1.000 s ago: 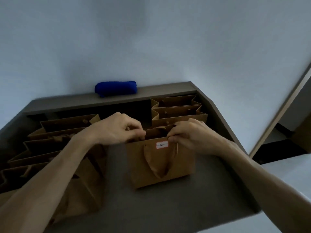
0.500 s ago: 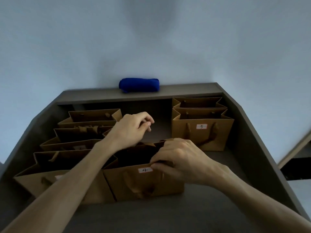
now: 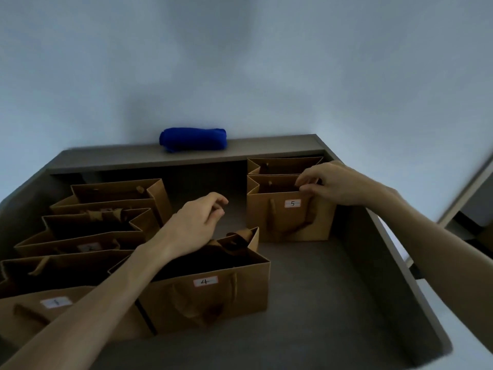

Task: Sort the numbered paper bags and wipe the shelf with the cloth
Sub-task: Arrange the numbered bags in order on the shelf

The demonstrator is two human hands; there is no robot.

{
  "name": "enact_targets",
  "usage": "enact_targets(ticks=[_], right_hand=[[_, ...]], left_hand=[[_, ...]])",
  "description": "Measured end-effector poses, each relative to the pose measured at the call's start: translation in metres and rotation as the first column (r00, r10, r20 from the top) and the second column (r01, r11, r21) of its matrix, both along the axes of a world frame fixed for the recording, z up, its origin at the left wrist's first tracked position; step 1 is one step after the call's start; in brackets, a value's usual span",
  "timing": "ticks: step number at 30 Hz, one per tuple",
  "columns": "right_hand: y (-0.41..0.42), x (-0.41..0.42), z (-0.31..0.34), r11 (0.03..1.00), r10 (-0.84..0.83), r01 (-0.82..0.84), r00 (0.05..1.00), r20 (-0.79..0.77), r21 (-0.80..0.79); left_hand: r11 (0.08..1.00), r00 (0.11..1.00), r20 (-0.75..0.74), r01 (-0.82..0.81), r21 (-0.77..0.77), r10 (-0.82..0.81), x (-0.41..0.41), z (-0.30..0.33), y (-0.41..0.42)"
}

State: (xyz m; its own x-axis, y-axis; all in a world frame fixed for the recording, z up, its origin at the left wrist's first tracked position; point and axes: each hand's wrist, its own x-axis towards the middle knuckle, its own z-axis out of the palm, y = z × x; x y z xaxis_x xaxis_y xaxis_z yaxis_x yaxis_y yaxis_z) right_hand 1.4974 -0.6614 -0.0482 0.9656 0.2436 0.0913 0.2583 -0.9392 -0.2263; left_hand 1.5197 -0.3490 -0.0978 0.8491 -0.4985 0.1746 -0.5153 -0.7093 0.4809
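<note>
Brown paper bags stand on a dark grey shelf (image 3: 314, 295). The bag labelled 4 (image 3: 213, 297) stands at the front centre, beside the bag labelled 1 (image 3: 53, 313) at the front left. My right hand (image 3: 330, 182) pinches the top front edge of the bag labelled 5 (image 3: 290, 217) at the back right. My left hand (image 3: 197, 222) hovers over the gap behind bag 4, fingers loosely curled, holding nothing. A rolled blue cloth (image 3: 193, 139) lies on the raised back ledge.
Several more bags stand in a row at the left (image 3: 101, 222), and one stands behind bag 5 (image 3: 282, 165). Raised shelf sides run along the left and right (image 3: 378, 263). A pale wall rises behind the ledge.
My right hand let go of bag 4 and moved to the back right onto bag 5's rim. My left hand stayed above the gap. Bag 4 now stands beside bag 1.
</note>
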Motion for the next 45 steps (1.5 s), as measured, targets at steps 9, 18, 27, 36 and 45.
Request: enact_targets(ticks=[9,18,27,36,45], right_hand=[[0.000,0.028,-0.010,0.999,-0.032,0.031,0.999,-0.003,-0.035],[0.024,0.016,-0.009,0.989,0.101,-0.100,0.995,-0.005,-0.109],[0.106,0.019,0.010,0.930,0.365,-0.365,0.931,-0.012,0.034],[0.153,0.020,-0.010,0.871,0.490,-0.483,0.867,-0.084,0.091],[0.088,0.023,0.014,0.939,0.296,-0.299,0.954,0.043,0.169]], left_hand=[[1.000,0.999,0.042,-0.020,-0.020,0.021,-0.003,-0.001,0.003],[0.987,0.994,0.105,-0.022,-0.159,0.039,-0.004,0.016,0.010],[0.980,0.972,0.198,-0.091,-0.175,0.126,0.010,0.057,0.035],[0.993,0.991,0.065,-0.116,0.003,0.116,0.025,0.044,0.037],[0.990,0.997,-0.033,-0.070,0.121,0.074,0.040,0.031,0.023]])
